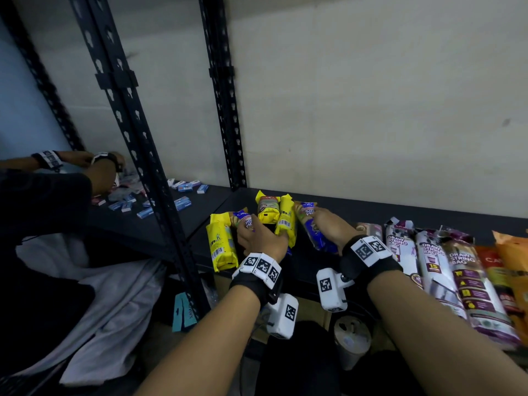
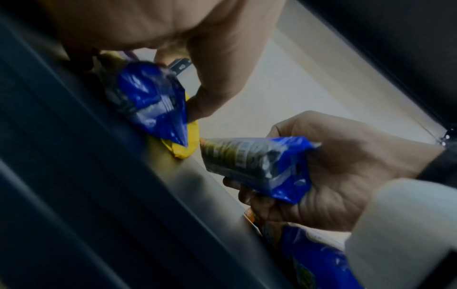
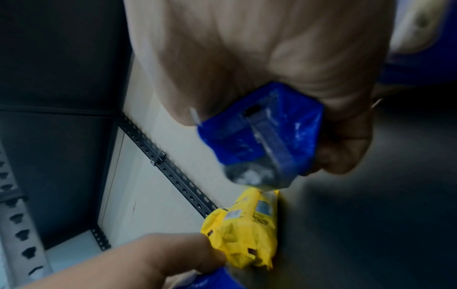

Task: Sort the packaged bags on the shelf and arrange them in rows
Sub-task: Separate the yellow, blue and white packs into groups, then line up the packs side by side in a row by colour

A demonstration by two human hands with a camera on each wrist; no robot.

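On the black shelf (image 1: pixel 400 214) lie several yellow and blue packaged bags. My left hand (image 1: pixel 258 234) grips a blue bag (image 1: pixel 243 221) between a yellow bag (image 1: pixel 221 242) and two more yellow bags (image 1: pixel 285 221). In the left wrist view, the fingers of my left hand (image 2: pixel 210 82) curl round this blue bag (image 2: pixel 153 97), which lies over a yellow one (image 2: pixel 183 148). My right hand (image 1: pixel 327 228) grips a second blue bag (image 1: pixel 311 228) just right of the yellow ones. In the right wrist view this hand (image 3: pixel 272 58) wraps round that bag (image 3: pixel 259 136) above a yellow bag (image 3: pixel 242 234).
Rolls of drawstring bags (image 1: pixel 437 261) and orange packs (image 1: pixel 511 258) lie in a row at the right. Black shelf posts (image 1: pixel 137 130) stand at the left. Beyond them another person's hands (image 1: pixel 103 167) work among small blue boxes (image 1: pixel 183 202). A cup (image 1: pixel 353 341) stands below the shelf.
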